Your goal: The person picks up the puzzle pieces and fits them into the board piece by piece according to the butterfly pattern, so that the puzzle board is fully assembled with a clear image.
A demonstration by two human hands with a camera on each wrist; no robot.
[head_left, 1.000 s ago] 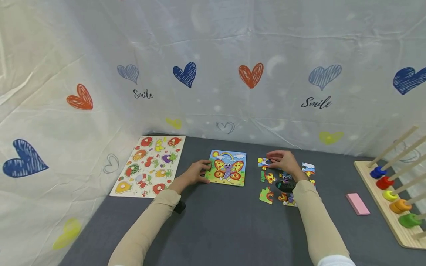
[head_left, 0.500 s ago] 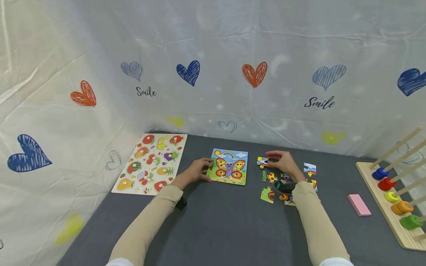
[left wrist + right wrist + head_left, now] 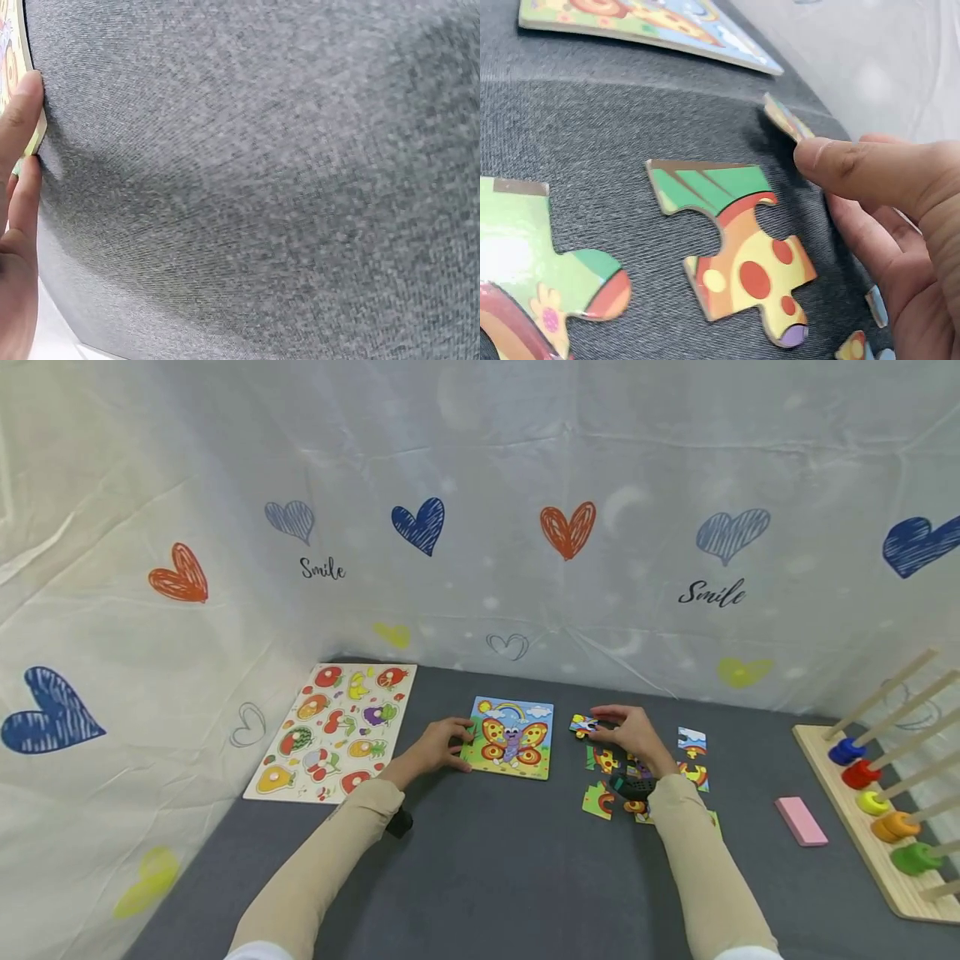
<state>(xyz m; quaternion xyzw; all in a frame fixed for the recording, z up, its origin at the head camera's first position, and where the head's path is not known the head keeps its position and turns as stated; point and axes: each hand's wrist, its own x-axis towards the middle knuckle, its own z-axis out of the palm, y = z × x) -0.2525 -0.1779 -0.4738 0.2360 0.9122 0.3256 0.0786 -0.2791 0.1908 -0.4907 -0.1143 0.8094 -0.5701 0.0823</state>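
Observation:
In the head view, my left hand (image 3: 437, 743) grips the left edge of a square butterfly puzzle board (image 3: 515, 739). The left wrist view has its fingertips at the board's edge and corner. My right hand (image 3: 628, 728) pinches a small jigsaw piece (image 3: 581, 725) between thumb and fingers, just right of the board. That piece is tilted and raised above the cloth in the right wrist view. Below it lies a green and yellow spotted jigsaw piece (image 3: 754, 259), with a light green piece (image 3: 517, 247) beside it. Several other pieces are partly hidden under my right wrist.
A fruit puzzle board (image 3: 322, 747) lies at the back left. Toward the right are a sky piece (image 3: 692, 741), a pink block (image 3: 801, 821) and a wooden peg stand (image 3: 831, 772) with coloured rings. A white curtain (image 3: 480, 460) with printed hearts hangs behind the table.
My right hand has moved a little left, carrying the jigsaw piece away from the other pieces and nearer the butterfly board. The left hand has stayed at the board's edge.

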